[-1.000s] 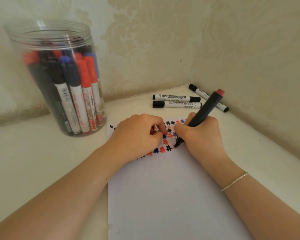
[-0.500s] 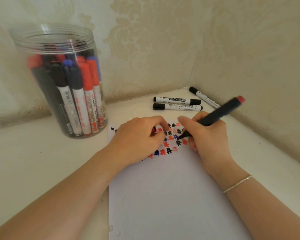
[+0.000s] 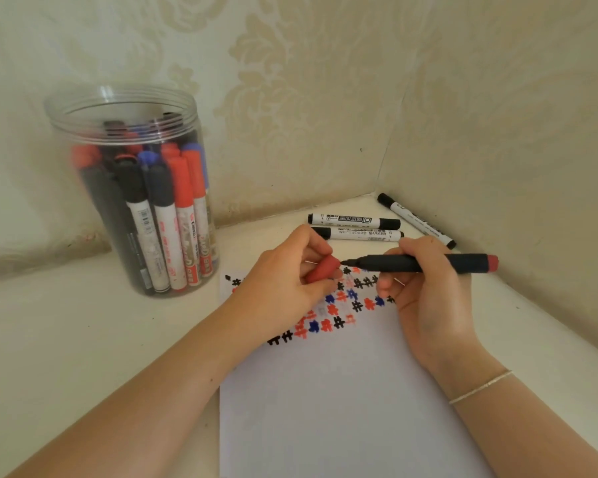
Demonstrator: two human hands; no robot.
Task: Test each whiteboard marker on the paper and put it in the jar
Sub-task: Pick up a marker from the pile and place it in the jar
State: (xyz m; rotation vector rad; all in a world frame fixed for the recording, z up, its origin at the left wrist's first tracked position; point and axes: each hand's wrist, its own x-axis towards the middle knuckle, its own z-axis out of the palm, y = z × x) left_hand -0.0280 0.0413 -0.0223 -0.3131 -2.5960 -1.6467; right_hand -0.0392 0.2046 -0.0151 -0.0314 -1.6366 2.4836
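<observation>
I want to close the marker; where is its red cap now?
In the head view, the left hand pinches the red cap above the paper, at the marker tip.

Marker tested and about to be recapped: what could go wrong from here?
The bare tip of the dark marker in the right hand could miss the red cap and ink the left hand. The jar looks crowded, so another marker may jam or stand proud.

On the table [image 3: 66, 339], the jar [image 3: 132, 188] of markers stands at ten o'clock of the paper [image 3: 342, 408], with three loose markers [image 3: 356, 227] lying at one o'clock.
</observation>
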